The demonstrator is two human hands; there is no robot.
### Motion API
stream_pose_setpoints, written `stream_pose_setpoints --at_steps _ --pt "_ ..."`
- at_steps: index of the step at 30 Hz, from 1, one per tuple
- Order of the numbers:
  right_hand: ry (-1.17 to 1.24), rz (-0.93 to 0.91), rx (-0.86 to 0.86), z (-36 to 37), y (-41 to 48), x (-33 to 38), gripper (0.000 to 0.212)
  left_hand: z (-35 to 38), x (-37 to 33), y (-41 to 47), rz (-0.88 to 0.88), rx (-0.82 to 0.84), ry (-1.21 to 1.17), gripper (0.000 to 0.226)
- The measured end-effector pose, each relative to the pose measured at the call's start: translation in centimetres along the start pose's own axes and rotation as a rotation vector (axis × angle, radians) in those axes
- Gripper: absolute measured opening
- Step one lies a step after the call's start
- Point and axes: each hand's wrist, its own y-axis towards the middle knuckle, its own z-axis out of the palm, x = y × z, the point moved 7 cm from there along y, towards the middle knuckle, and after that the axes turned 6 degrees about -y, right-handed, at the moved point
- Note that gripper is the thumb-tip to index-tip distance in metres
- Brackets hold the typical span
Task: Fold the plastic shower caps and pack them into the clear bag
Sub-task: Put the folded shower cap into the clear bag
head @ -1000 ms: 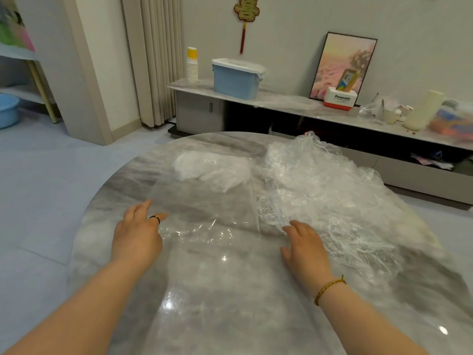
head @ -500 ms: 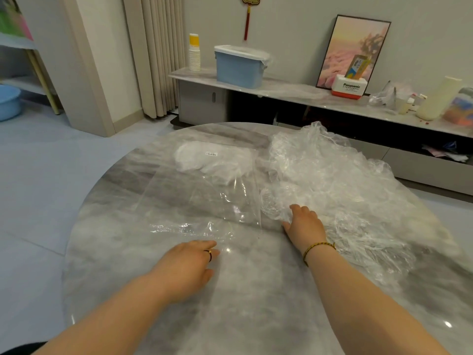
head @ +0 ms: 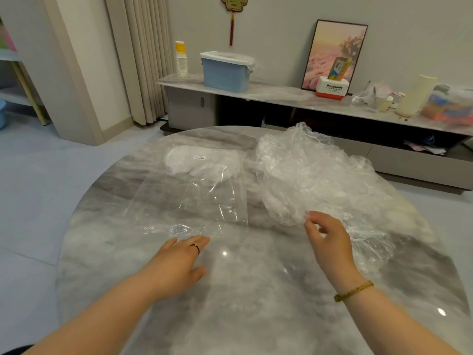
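The loose shower caps (head: 320,180) lie in a crinkled, see-through heap on the right half of the tabletop (head: 256,316), just beside the clear bag (head: 204,201). The bag lies flat to the left of the heap with its mouth toward the person. A white wad of folded caps (head: 202,162) sits inside at its far end, under a small label.

The right hand (head: 327,242) is at the heap's near edge, fingers curled, thumb and forefinger pinching the plastic rim. The left hand (head: 179,262) rests palm down on the marble with straight fingers, holding nothing. Its fingertips lie at the bag's wrinkled mouth — whether they touch it I cannot tell.

Behind the tabletop a low cabinet (head: 281,96) carries a blue bin (head: 225,73) and a framed picture (head: 335,52).
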Motion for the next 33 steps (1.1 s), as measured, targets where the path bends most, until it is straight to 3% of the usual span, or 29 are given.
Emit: stream_pose_setpoints --at_steps 3,5,7,9,11,12,15,19,23,27,29,31,33 --pt "0.170 0.019 0.155 -0.8 -3.7 1.1 0.023 -2.0 -1.9 -1.5 0.071 -0.181 -0.197 0.058" --pt "0.306 0.079 0.321 -0.4 -5.8 1.3 0.023 -2.2 -3.4 -2.7 0.088 -0.215 -0.439 0.057" --pt "0.431 0.163 0.518 0.8 -7.7 1.6 0.015 -1.5 -4.5 -3.5 0.104 -0.219 -0.670 0.073" --pt "0.504 0.230 0.687 2.0 -9.2 1.8 0.042 -0.5 -4.9 -3.6 0.104 -0.203 -0.883 0.082" --pt "0.539 0.261 0.809 2.9 -10.1 2.3 0.050 0.3 -4.6 -3.1 0.041 -0.138 -1.063 0.078" --pt "0.570 0.281 0.842 3.2 -10.4 2.4 0.043 0.7 -4.4 -3.0 0.000 -0.098 -1.153 0.068" --pt "0.691 0.458 0.804 3.6 -10.4 1.9 0.017 1.1 -4.3 -2.8 -0.106 -0.020 -1.335 0.028" --pt "0.811 0.606 0.733 3.8 -10.2 1.2 0.025 1.5 -4.0 -2.7 -0.190 -0.062 -1.362 0.017" --pt "0.942 0.678 0.742 4.3 -10.4 1.3 0.030 2.3 -3.9 -2.2 -0.221 -0.098 -1.350 0.042" --pt "1.024 0.744 0.751 4.5 -10.6 1.1 0.026 4.3 -4.6 -2.0 -0.254 0.134 -1.543 0.078" --pt "0.996 0.763 0.700 4.4 -10.2 0.5 0.027 4.9 -4.5 -1.8 -0.263 0.158 -1.620 0.052" --pt "0.872 0.733 0.625 4.1 -9.6 -0.3 0.027 4.4 -3.8 -1.5 -0.300 0.040 -1.604 0.018" --pt "0.667 0.680 0.525 3.7 -9.1 -1.9 0.031 4.0 -2.2 -1.3 -0.369 -0.127 -1.432 0.017"
